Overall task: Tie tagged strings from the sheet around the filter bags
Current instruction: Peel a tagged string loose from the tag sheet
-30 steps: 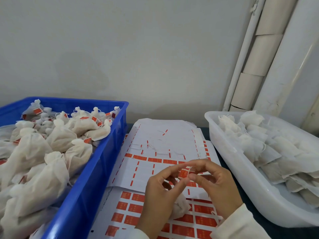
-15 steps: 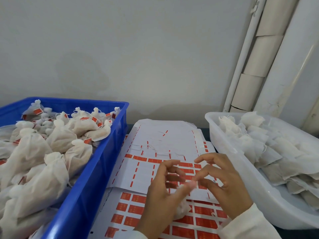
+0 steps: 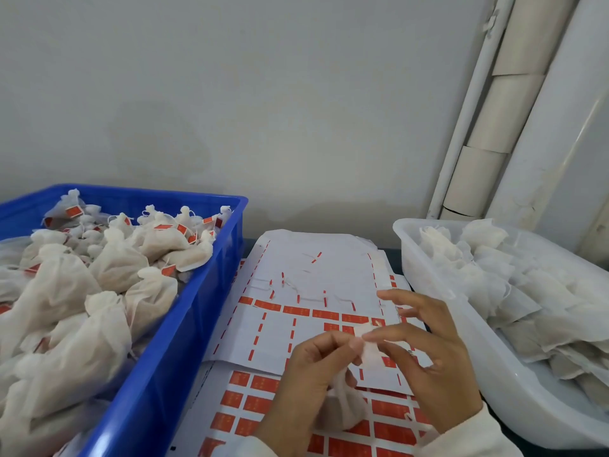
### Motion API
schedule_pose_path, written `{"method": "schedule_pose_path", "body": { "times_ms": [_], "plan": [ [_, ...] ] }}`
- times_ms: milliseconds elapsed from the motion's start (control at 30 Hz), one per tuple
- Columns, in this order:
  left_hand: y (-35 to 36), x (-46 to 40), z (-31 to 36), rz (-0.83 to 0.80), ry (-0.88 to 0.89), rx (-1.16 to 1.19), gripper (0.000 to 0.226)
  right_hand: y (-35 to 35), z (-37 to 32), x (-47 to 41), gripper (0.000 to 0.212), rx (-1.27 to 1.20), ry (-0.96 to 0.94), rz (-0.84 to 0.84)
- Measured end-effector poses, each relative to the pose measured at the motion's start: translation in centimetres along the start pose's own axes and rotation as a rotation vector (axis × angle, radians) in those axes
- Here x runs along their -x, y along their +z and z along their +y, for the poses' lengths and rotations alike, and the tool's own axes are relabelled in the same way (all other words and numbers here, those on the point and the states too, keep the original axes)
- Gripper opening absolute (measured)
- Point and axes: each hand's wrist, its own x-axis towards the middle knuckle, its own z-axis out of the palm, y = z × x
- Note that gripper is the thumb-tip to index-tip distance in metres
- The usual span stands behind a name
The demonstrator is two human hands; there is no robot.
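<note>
My left hand point(image 3: 309, 380) grips a small white filter bag point(image 3: 349, 404) by its gathered neck, low over the tag sheets. My right hand point(image 3: 431, 357) meets it at the neck, thumb and forefinger pinching there; a thin string is too fine to make out, and its other fingers are spread. Beneath lies the white sheet point(image 3: 303, 285) with orange-red tags and loose strings, on top of a fuller tag sheet point(image 3: 263, 400).
A blue crate point(image 3: 184, 328) on the left holds several tied bags with orange tags. A white tub point(image 3: 461, 328) on the right holds several flat untied filter bags. A wall and pale pipes stand behind.
Both hands have dropped slightly and come together at the bag's neck. My right hand's fingers have spread wider, and more of the bag shows below my left hand.
</note>
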Motion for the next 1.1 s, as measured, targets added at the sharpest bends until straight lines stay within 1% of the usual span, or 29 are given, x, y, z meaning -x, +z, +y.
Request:
{"method": "schedule_pose_path", "body": {
  "times_ms": [67, 200, 233, 300, 500, 667, 867, 1000, 1100],
  "plan": [
    [0.0, 0.0, 0.0, 0.079, 0.030, -0.017, 0.010, 0.2, -0.4, 0.1, 0.013, -0.067, 0.150, -0.021],
    [0.0, -0.1, -0.1, 0.161, 0.061, -0.025, 0.010, 0.6, -0.6, 0.4, 0.018, -0.378, 0.501, -0.090],
    [0.0, -0.1, -0.2, 0.163, 0.065, -0.028, 0.012, 0.7, -0.6, 0.5, 0.020, -0.434, 0.562, -0.120],
    [0.0, -0.1, -0.2, 0.157, 0.070, -0.031, 0.014, 0.9, -0.7, 0.6, 0.024, -0.491, 0.615, -0.139],
    [0.1, -0.1, -0.5, 0.153, 0.084, -0.040, 0.018, 1.4, -1.0, 0.7, 0.023, -0.601, 0.672, -0.087],
    [0.1, -0.2, -0.7, 0.145, 0.100, -0.062, 0.019, 1.6, -1.0, 0.8, 0.022, -0.643, 0.698, -0.040],
    [0.2, -0.3, -0.7, 0.176, 0.093, -0.088, 0.016, 1.9, -0.2, 1.3, 0.011, -0.597, 0.774, -0.010],
    [0.2, -0.3, -0.5, 0.219, 0.027, -0.047, 0.022, 1.9, -0.1, 1.2, 0.004, -0.459, 0.695, 0.003],
    [-0.1, -0.3, -0.4, 0.239, -0.050, 0.039, 0.021, 1.3, 0.1, 1.1, 0.022, -0.289, 0.487, -0.029]
  ]
}}
